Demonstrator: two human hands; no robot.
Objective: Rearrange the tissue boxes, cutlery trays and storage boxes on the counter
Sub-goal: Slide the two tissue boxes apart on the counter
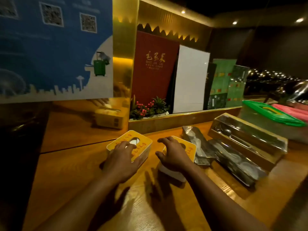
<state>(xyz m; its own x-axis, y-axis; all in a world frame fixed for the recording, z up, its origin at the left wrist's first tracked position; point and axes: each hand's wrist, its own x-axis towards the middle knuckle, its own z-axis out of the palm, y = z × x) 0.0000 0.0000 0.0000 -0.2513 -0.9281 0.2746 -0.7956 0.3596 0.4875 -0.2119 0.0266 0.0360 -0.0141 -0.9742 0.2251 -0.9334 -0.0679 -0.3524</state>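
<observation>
The left hand [122,154] lies spread, palm down, on the lid of the left tissue box [141,140]; the right hand [173,154] drapes the same way over the right tissue box [190,150], fingers loosely open, neither gripping. Both boxes sit side by side, apart, on the wooden counter [66,172], long axes running away and slightly left. To the right lie two cutlery trays [233,157] angled alike, then a green-lidded box [273,114]. The room is dim, gold-panelled.

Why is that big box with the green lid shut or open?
Shut. The green lid lies flat across the top of the clear storage box, with its yellow handle lying down on it.
</observation>
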